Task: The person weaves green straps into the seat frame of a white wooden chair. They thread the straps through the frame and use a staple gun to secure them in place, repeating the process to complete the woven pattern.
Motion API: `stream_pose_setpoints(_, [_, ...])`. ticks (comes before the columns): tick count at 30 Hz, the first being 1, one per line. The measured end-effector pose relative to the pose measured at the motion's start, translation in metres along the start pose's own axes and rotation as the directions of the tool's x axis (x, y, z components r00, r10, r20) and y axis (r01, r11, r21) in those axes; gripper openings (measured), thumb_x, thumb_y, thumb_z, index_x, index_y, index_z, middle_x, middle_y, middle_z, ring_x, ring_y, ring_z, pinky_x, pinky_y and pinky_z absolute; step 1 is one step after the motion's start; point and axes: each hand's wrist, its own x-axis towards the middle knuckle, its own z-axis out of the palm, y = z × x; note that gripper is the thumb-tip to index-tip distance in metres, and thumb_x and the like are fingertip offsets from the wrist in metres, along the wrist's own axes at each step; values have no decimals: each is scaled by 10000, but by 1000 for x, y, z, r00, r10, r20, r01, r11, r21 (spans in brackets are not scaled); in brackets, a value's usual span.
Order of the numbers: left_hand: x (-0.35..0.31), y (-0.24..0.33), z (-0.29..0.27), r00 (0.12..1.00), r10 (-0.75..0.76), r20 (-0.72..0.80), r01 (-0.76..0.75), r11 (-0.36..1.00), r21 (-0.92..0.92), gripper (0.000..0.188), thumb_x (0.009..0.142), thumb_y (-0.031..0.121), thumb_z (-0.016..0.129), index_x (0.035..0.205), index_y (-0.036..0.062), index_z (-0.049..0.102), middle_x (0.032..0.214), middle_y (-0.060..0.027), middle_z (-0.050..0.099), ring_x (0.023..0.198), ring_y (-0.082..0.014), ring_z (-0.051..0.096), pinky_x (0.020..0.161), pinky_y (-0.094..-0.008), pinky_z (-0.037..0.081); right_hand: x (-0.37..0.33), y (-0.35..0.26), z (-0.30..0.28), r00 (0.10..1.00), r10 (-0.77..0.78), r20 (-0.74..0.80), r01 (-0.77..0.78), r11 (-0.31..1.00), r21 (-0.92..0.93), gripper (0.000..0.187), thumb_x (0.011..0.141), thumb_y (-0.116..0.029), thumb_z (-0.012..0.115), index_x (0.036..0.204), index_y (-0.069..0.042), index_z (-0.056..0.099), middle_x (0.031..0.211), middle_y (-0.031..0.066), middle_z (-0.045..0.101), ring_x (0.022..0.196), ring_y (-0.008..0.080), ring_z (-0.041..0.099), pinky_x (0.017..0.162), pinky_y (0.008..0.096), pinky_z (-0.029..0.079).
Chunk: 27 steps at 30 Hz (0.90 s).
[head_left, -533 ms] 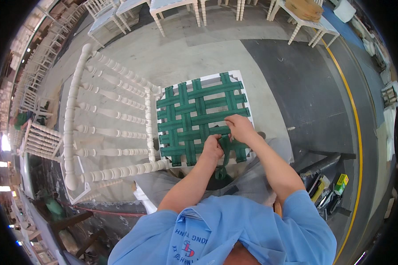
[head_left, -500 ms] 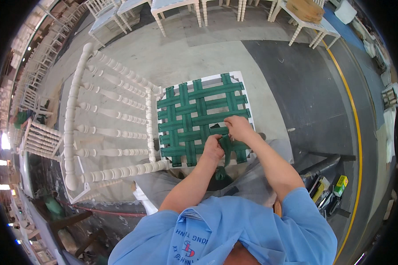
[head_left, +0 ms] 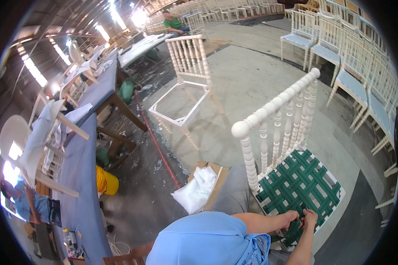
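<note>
Both hands, left hand (head_left: 291, 217) and right hand (head_left: 309, 217), seem pinched shut on one green webbing strap (head_left: 300, 223) at the woven chair seat's (head_left: 301, 185) near edge; keep it taut, flat.

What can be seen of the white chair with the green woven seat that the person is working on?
The white chair stands on the concrete floor at lower right, its back toward the left. The back looks like painted turned wood: a beaded top rail, a ball-topped post and slim spindles. The seat is a white frame crossed by dark green webbing straps woven in a lattice. At its near edge the left hand and right hand pinch the webbing. The legs are hidden.
</note>
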Motion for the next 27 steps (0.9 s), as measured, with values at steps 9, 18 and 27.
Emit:
stream_pose_setpoints(9, [-83, -28, -96, 994, 95, 48, -48, -6, 999, 425, 775, 73, 675, 1199, 52, 687, 1022, -150, 724, 934, -308, 699, 781, -455, 547, 13, 44, -2, 955, -294, -37, 296, 940, 169, 87, 982, -57, 634, 1048, -77, 582, 732, 13, 540, 406, 123, 469, 350, 285, 358])
stream_pose_setpoints(18, [-47, 33, -34, 954, 239, 182, -259, 345, 902, 236, 938, 202, 597, 1105, 49, 666, 1125, -152, 710, 917, -332, 720, 814, -454, 586, 59, 10, -33, 788, -601, -130, 562, 790, -245, 303, 853, -66, 731, 1136, -39, 629, 925, 107, 683, 832, 246, 678, 730, 357, 537])
stream_pose_setpoints(27, [47, 61, 50, 969, 191, 154, -227, 936, 267, 387, 1071, 239, 488, 1414, 64, 450, 1414, -128, 563, 778, -252, 696, 820, -476, 595, 73, -44, -52, 746, -636, -197, 532, 748, -397, 189, 801, -103, 753, 974, -77, 681, 908, 128, 683, 880, 379, 673, 774, 474, 537])
